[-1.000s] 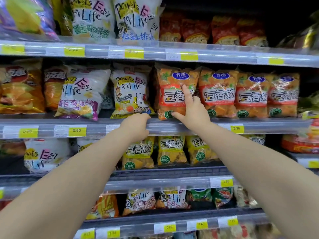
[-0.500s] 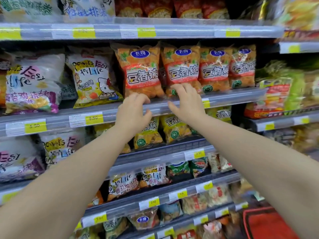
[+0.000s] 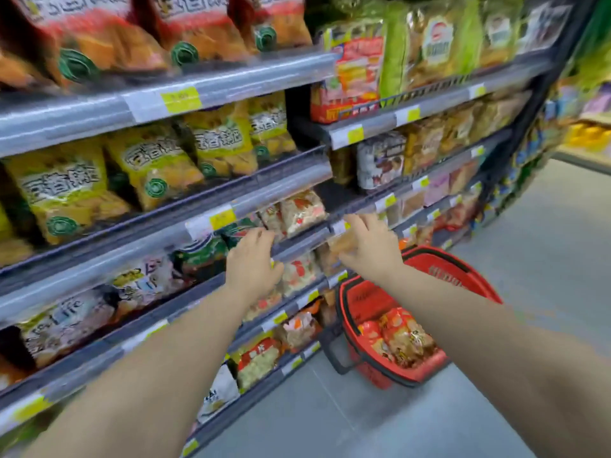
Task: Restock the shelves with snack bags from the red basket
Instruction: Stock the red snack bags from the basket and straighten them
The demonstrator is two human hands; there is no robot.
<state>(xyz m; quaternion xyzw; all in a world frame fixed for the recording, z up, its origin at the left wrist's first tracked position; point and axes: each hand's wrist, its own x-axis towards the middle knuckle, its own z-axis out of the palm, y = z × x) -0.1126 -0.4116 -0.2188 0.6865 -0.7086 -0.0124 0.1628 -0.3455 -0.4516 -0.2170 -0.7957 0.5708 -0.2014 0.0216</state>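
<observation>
The red basket (image 3: 453,276) stands on the floor beside the shelving, at the lower right. Several red-and-orange snack bags (image 3: 400,338) lie inside it. My left hand (image 3: 253,267) hangs in front of a middle shelf rail, fingers loosely curled, holding nothing. My right hand (image 3: 372,249) is to its right, just above and left of the basket, fingers relaxed and empty. Orange-red snack bags (image 3: 109,44) fill the top shelf in view and yellow bags (image 3: 148,166) the one below. The picture is motion-blurred.
Shelf rails with yellow price tags (image 3: 180,99) jut out on the left. A second shelf bay (image 3: 429,104) with packets runs back on the right. Grey floor (image 3: 545,233) stretches past the basket along the aisle.
Both hands have left the orange bags on the upper shelf and dropped to the lower shelves. The view has swung down and right, bringing the red basket into sight.
</observation>
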